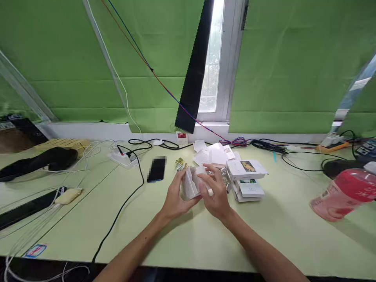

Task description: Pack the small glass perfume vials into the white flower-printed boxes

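Observation:
My left hand (176, 197) is wrapped around a small white box (189, 186), tilted above the table. Its upper side looks open, with thin white inner walls or cards showing. From the other side my right hand (216, 192) has its fingers bent onto a white flap or card at the box's edge; a white ring-like band (210, 192) sits on one finger. What lies under those fingertips is hidden. Just behind the hands are small gold foil-like pieces (179, 161) and silver pieces (227, 184), partly covered by my right hand.
Stacked white printed boxes (246, 170) lie to the right, loose white papers (216, 154) behind. A phone (156, 169) rests on the left beside a black cable (129, 199) and a power strip (122, 158). A red-labelled bottle (342, 194) is at the far right.

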